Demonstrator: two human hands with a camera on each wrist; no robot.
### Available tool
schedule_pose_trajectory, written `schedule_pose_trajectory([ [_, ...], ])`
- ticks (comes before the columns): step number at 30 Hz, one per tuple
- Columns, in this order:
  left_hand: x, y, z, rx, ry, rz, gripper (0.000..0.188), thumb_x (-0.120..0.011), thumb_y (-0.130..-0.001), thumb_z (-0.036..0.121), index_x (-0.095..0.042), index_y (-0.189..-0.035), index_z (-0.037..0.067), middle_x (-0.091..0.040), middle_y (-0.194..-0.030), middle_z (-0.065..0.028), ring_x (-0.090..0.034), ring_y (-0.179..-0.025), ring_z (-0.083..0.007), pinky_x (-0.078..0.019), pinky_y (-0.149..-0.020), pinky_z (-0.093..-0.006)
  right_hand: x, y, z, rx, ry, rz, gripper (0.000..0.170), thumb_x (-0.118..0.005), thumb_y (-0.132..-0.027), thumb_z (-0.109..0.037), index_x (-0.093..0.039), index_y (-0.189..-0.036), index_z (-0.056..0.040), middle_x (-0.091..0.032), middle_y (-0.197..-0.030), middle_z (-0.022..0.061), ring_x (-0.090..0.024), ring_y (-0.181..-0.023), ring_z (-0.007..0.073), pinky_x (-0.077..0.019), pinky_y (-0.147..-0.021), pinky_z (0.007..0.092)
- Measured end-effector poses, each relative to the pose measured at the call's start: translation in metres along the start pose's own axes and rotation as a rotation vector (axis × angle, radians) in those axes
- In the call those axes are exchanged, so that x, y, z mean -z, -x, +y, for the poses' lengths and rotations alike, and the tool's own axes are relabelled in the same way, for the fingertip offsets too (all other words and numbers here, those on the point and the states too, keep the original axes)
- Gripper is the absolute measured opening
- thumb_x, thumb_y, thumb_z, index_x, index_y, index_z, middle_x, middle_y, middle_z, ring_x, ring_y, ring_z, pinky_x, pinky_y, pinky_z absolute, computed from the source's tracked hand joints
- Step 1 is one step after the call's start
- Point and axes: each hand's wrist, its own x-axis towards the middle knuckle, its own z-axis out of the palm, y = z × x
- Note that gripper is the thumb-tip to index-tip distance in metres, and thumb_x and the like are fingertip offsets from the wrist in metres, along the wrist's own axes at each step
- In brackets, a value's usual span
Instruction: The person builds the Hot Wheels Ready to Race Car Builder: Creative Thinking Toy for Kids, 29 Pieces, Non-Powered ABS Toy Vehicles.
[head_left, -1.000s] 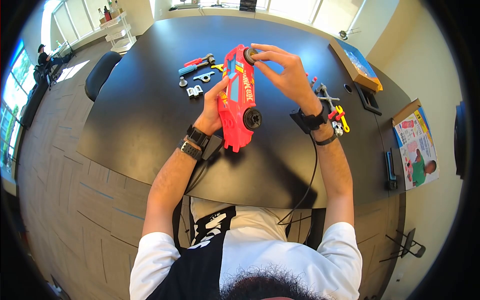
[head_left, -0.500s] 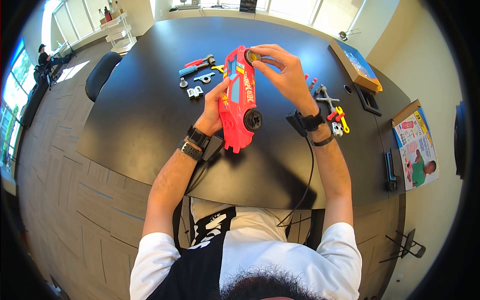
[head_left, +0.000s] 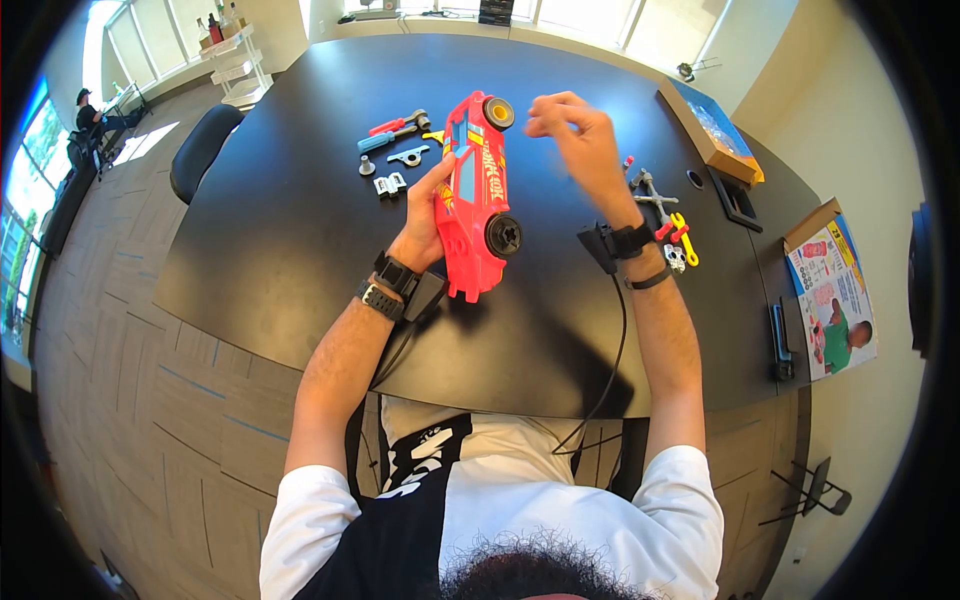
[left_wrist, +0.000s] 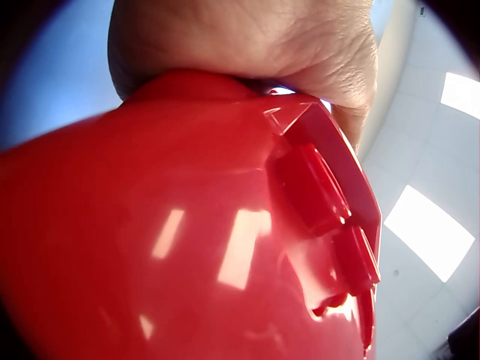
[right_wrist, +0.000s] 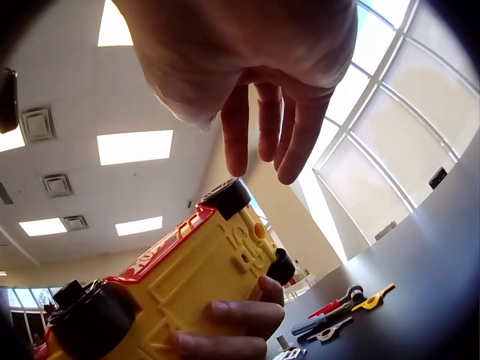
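A red toy car (head_left: 476, 200) is held up over the table by my left hand (head_left: 424, 215), thumb on its side. In the right wrist view, fingers (right_wrist: 232, 315) of that hand curl against the car's yellow underside (right_wrist: 191, 285). The far wheel (head_left: 498, 113) shows a yellow hub, while the near wheel (head_left: 504, 235) is black with a cross-shaped centre. My right hand (head_left: 582, 145), blurred in the head view, is just right of the far wheel with nothing in it. Its fingers hang loosely in the right wrist view. The left wrist view shows mostly glossy red car body (left_wrist: 150, 217).
Left of the car lie a blue-handled screwdriver (head_left: 378, 141), a light-blue piece (head_left: 408, 154) and a silver block (head_left: 390, 184). At right are a grey cross-shaped tool (head_left: 652, 198) and a yellow wrench (head_left: 687, 240). Farther right stand an open box (head_left: 690, 105) and a printed box (head_left: 815, 275).
My right hand has left the far wheel and moved a little to the right, uncovering the yellow hub. The left hand keeps its grip and the car stays nearly in place.
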Motion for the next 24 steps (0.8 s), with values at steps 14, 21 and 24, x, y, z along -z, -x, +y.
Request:
schedule_pose_trajectory([
  [14, -0.001, 0.0, 0.001, 0.011, 0.025, 0.014, 0.054, -0.062, -0.11, 0.048, -0.063, -0.14, 0.003, -0.077, -0.123, -0.0117, -0.078, -0.106, -0.0213, -0.066, -0.093, -0.0399, 0.091, -0.01, 0.154, -0.158, 0.922, -0.072, 0.029, -0.07, -0.098, -0.009, -0.075, -0.126, -0.0007, -0.077, -0.12, 0.0227, -0.074, -0.111, 0.0426, -0.0603, -0.102, 0.0472],
  [21, -0.001, -0.001, 0.002, 0.015, 0.044, -0.024, 0.058, -0.064, -0.109, 0.049, -0.061, -0.142, 0.002, -0.077, -0.124, -0.0117, -0.078, -0.106, -0.0208, -0.0655, -0.093, -0.0395, 0.094, 0.011, 0.204, -0.311, 1.266, -0.338, 0.024, -0.066, -0.092, 0.003, -0.079, -0.113, 0.0007, -0.078, -0.114, 0.0248, -0.074, -0.113, 0.045, -0.06, -0.1, 0.054],
  [24, -0.001, 0.0, 0.002, 0.011, 0.036, 0.004, 0.058, -0.067, -0.106, 0.047, -0.06, -0.142, 0.002, -0.075, -0.124, -0.0124, -0.076, -0.107, -0.0224, -0.0646, -0.095, -0.04, 0.095, 0.014, 0.198, -0.386, 1.209, -0.427, 0.015, -0.07, -0.092, 0.001, -0.081, -0.103, 0.0006, -0.079, -0.105, 0.0253, -0.076, -0.104, 0.0463, -0.0627, -0.092, 0.0539],
])
